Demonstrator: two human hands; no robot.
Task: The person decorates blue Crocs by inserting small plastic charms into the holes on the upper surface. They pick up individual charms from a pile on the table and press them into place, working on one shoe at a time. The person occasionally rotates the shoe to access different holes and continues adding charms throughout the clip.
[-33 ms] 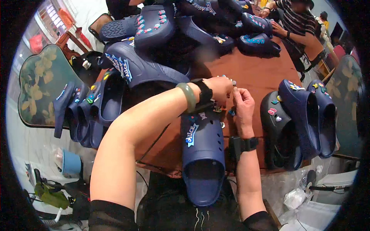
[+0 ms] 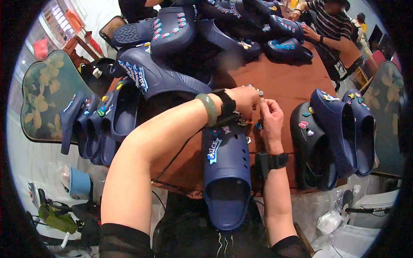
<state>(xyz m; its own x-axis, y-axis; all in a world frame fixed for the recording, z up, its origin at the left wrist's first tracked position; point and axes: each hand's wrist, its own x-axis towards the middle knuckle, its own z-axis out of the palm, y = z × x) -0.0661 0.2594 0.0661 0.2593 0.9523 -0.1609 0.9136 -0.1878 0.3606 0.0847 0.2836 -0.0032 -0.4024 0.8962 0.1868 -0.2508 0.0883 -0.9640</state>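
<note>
A navy clog (image 2: 228, 172) stands on the table's near edge, its open heel toward me and blue-and-white and other charms on its upper. Past its toe, my left hand (image 2: 244, 99) bends inward with fingers curled, a green bangle and black strap on its wrist. My right hand (image 2: 272, 118) is beside it, thumb and finger pinched together. At the meeting fingertips shows a small round charm (image 2: 261, 93); the right hand seems to hold it. What the left fingers grip is hidden. Small loose charms (image 2: 244, 121) lie beneath the hands, partly covered.
A brown-covered table (image 2: 297, 81) spreads ahead. Large navy clogs (image 2: 172, 73) crowd its far left. More clogs hang along the left (image 2: 124, 112) and right (image 2: 344, 129) edges. A thin black cable (image 2: 172, 159) crosses near my left arm. Another person (image 2: 333, 26) sits at the far right.
</note>
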